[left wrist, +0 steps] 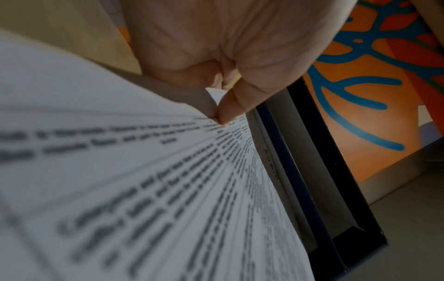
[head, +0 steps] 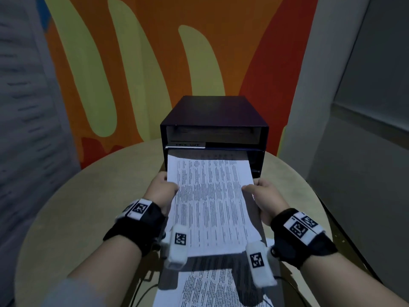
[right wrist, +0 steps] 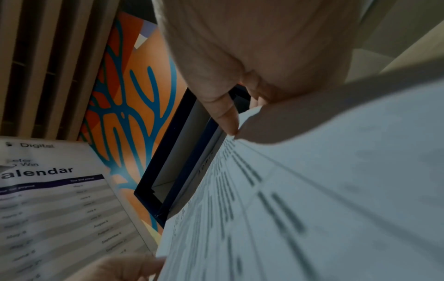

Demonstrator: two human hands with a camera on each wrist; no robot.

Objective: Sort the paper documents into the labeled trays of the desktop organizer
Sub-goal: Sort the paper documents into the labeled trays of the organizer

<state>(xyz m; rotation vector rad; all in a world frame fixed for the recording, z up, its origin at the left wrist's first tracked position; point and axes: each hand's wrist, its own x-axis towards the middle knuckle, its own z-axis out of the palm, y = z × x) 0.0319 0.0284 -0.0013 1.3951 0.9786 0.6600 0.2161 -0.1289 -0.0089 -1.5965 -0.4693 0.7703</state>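
Observation:
A printed sheet with a dense table [head: 212,200] is held level in front of the dark organizer [head: 213,116], its far edge inside the slot under the labelled tray front [head: 188,145]. My left hand [head: 164,188] pinches the sheet's left edge, thumb on top. My right hand [head: 257,189] pinches the right edge the same way. In the left wrist view the thumb [left wrist: 230,108] presses on the paper [left wrist: 144,190] beside the organizer's frame [left wrist: 312,171]. The right wrist view shows the right thumb [right wrist: 225,117] on the sheet [right wrist: 312,209].
More printed pages [head: 212,286] lie on the round beige table [head: 88,207] under my wrists. The organizer's top tray [head: 212,135] looks dark inside. A calendar notice [right wrist: 55,209] shows in the right wrist view. An orange patterned wall [head: 155,63] stands behind.

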